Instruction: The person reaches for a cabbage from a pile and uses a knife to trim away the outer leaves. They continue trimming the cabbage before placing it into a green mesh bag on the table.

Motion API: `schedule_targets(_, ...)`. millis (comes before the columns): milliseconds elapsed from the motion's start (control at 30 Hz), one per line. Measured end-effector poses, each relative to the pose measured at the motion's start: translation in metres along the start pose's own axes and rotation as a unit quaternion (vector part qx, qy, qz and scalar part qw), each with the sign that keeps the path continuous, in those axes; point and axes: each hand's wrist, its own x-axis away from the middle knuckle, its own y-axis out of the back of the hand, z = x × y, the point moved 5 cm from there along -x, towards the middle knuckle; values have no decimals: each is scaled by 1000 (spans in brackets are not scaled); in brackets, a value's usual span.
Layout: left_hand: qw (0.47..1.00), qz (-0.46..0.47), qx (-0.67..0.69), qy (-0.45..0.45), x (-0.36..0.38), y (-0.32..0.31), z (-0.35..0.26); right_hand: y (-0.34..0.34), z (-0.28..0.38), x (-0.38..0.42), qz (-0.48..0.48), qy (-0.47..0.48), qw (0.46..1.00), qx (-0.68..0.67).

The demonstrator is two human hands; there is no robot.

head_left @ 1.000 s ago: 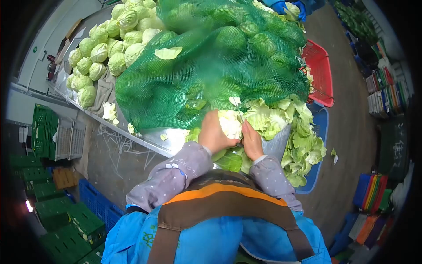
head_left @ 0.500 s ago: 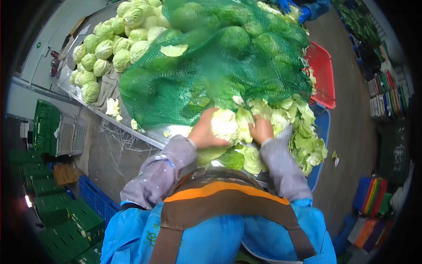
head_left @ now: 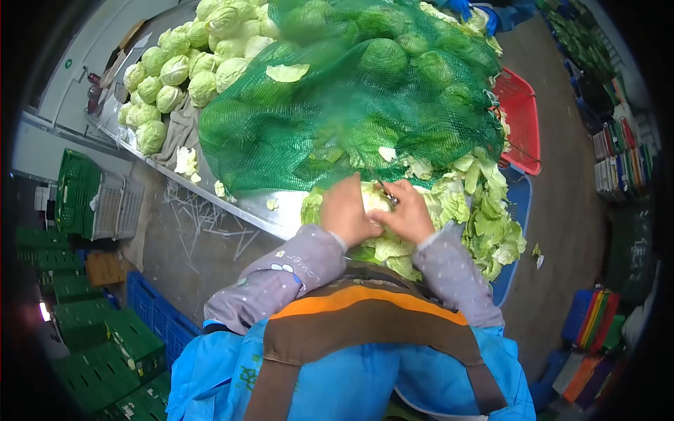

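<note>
My left hand (head_left: 347, 212) is wrapped round the left side of a pale cabbage (head_left: 375, 198) close to my apron. A small knife (head_left: 388, 194), dark with a metallic part, sticks out of my closed right hand (head_left: 409, 214), whose thumb lies against the cabbage. Much of the cabbage is hidden by my hands. Loose cabbage leaves (head_left: 489, 228) are heaped to the right of my right hand. Just beyond both hands spreads a green net sack (head_left: 267, 144) with cabbages inside.
Trimmed cabbages (head_left: 174, 70) are piled at the metal table's (head_left: 263, 215) far left. A red basket (head_left: 521, 116) and a blue crate (head_left: 518, 203) stand along the right side. Blue-gloved hands (head_left: 489, 17) of another person show at the far end. Green crates (head_left: 84, 309) stand at left.
My hands have come closer together round the cabbage, the left turning over its side. The knife now shows at my right hand. The view has shifted slightly.
</note>
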Motion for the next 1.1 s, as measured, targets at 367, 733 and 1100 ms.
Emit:
schedule_targets(367, 986, 108, 126, 36, 13, 26, 66, 12, -52, -24, 3, -126, 963, 240)
schedule_targets(733, 999, -52, -12, 12, 37, 12, 18, -37, -33, -38, 10, -66, 997, -25)
schedule_targets(1100, 992, -99, 79, -26, 46, 12, 30, -34, 11, -30, 19, 36, 992, 116)
